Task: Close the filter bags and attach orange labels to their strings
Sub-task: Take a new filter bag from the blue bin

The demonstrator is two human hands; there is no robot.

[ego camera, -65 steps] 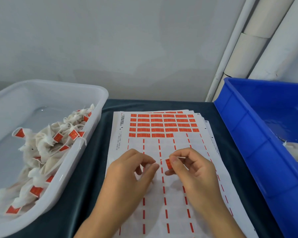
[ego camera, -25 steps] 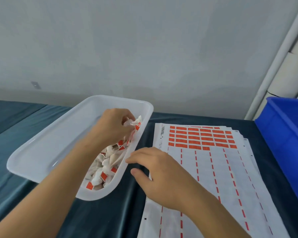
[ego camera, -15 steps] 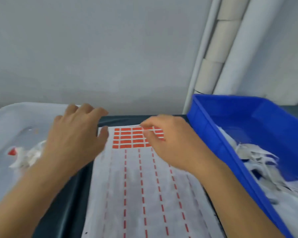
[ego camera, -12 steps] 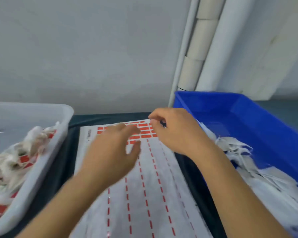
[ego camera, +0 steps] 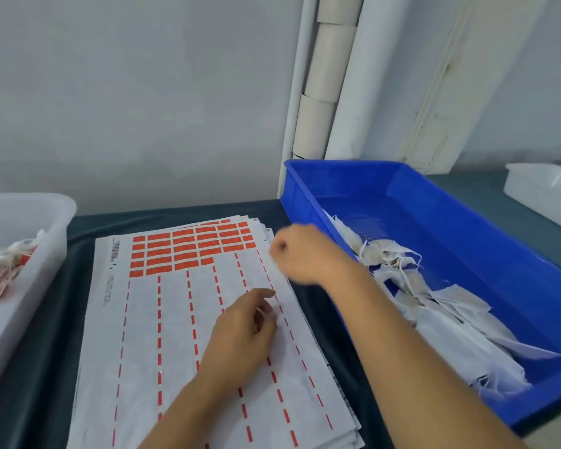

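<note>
blue bin [ego camera: 486, 241], orange labels [ego camera: 191, 247] (gridded)

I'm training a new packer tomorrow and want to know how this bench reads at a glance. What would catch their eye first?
Probably the bright blue bin on the right, with limp white filter bags piled along its near side. Next, the label sheet in the middle, its remaining orange labels clustered at the far end. The left hand rests on that sheet; the blurred right hand hovers by the bin's edge.
</note>
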